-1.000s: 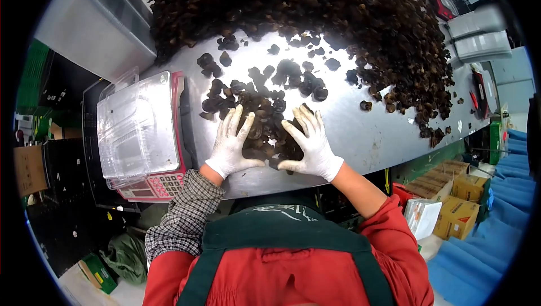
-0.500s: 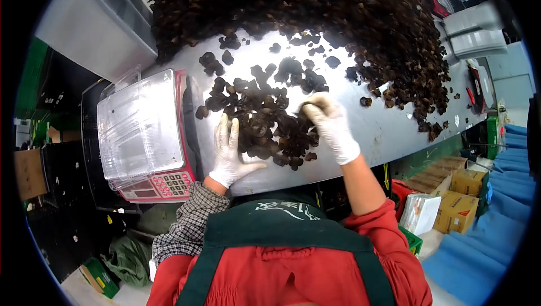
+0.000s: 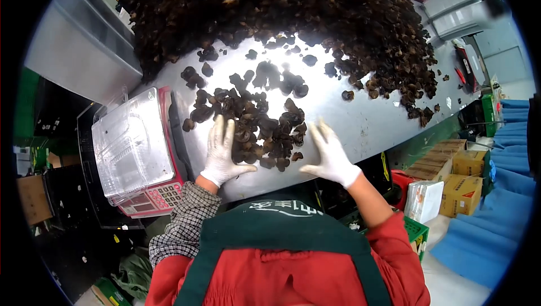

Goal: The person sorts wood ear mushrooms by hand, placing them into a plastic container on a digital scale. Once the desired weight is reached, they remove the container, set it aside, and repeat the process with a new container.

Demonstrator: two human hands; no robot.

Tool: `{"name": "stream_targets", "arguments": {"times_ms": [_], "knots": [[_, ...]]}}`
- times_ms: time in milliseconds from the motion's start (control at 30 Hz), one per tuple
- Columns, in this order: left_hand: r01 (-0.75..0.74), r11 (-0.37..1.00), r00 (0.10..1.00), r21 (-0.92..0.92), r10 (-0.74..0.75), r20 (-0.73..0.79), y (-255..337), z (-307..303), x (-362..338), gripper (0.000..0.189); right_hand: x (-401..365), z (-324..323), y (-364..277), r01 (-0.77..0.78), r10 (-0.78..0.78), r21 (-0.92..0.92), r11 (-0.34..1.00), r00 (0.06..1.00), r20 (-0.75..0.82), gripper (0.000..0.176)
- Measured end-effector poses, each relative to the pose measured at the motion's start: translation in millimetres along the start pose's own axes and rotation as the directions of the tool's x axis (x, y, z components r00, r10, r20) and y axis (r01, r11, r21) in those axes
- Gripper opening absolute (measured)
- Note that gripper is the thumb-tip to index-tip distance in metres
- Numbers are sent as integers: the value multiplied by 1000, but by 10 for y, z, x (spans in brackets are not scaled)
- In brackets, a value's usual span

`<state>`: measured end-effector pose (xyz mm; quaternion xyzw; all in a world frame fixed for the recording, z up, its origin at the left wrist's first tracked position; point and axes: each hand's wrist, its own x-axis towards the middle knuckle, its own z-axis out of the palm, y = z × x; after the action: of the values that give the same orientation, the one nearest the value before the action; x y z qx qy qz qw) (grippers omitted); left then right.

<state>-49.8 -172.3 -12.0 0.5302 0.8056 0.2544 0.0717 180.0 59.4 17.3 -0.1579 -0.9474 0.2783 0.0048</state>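
Observation:
Dark brown wood ear mushrooms (image 3: pixel 273 131) lie in a loose cluster on the metal table (image 3: pixel 366 128). At the cluster's left side rests my left hand (image 3: pixel 221 153), gloved in white, fingers stretched out and thumb apart, its fingertips by the nearest pieces. My right hand (image 3: pixel 333 158), also in a white glove, is spread on the right side, a small gap from the mushrooms. Neither hand holds anything. Beyond the cluster rises a large heap of the same mushrooms (image 3: pixel 270 10).
On the left stands a red-and-white scale (image 3: pixel 163 196) with a clear plastic container (image 3: pixel 129 142) on its pan. A large pale bin (image 3: pixel 79 41) is behind it. Stacked containers (image 3: pixel 456 7) sit at far right; cardboard boxes (image 3: pixel 459 193) are below the table.
My right hand was pinched over the cluster's right part; now it is spread open, lower and beside it. My left hand stays outstretched at the left side. The view has shifted slightly.

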Motion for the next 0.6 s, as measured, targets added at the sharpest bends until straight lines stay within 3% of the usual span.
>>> {"name": "stream_targets", "arguments": {"times_ms": [67,167,267,333,400,467,533,600], "knots": [[-90,996,994,-14,90,55,-11,15,61,137,445,65,-52,90,-89,19,996,995,-45,121],[-44,998,998,51,42,43,-6,-103,185,138,808,165,-5,204,-204,-9,979,977,-58,121],[-33,999,992,-25,36,121,-43,-106,250,134,723,164,-117,310,-310,19,951,949,58,113],[-176,984,972,-31,179,154,15,-71,210,125,573,190,-229,409,-410,31,912,909,71,109],[-240,971,952,13,232,200,62,-44,197,112,448,314,-287,437,-433,-94,895,900,60,106],[-273,960,939,57,253,234,92,-42,219,104,518,348,-339,410,-413,-95,907,911,-14,93],[-286,952,950,113,266,161,98,-36,373,92,682,332,-328,371,-372,-98,924,928,4,88],[-229,972,967,52,221,130,38,23,557,85,881,316,-260,367,-378,-122,922,922,-85,80]]}}
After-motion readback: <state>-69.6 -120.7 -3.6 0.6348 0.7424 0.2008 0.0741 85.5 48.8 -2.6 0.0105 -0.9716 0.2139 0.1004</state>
